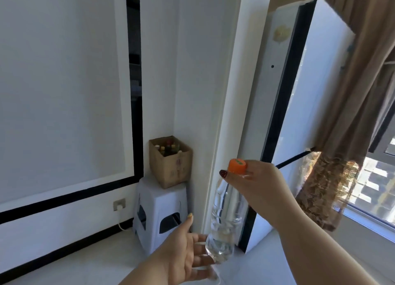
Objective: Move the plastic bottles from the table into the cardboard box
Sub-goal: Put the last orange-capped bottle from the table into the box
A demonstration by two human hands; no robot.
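Nearest to me is my left hand (188, 252), palm up with the fingers spread and relaxed, gripping nothing; its fingertips lie right at the base of the plastic bottle (224, 216), and I cannot tell whether they truly touch it or sit just behind. Up at about one o'clock from that hand, my right hand (256, 182) pinches the bottle's neck just under the orange cap (237, 165), thumb and fingers curled round it, so the bottle hangs nearly upright, its base tipped a little toward me.

I judge it light: clear, thin-walled, with only a little water, if any, near the bottom. Those ribbed walls would likely dent under a hard squeeze and could be slippery, so the stiff neck below the cap seems the surest place to hold, with a palm under the base to stop it swinging. It will not break if it drops, but it would bounce and roll.

Beyond the bottle, at roughly eleven o'clock and well apart from it, the cardboard box (171, 163) stands open on a pale plastic stool (158, 212) in the corner of the room, with several capped bottles already inside. A tall white appliance (310, 92) stands at one o'clock, with a brown curtain (352, 114) past it.
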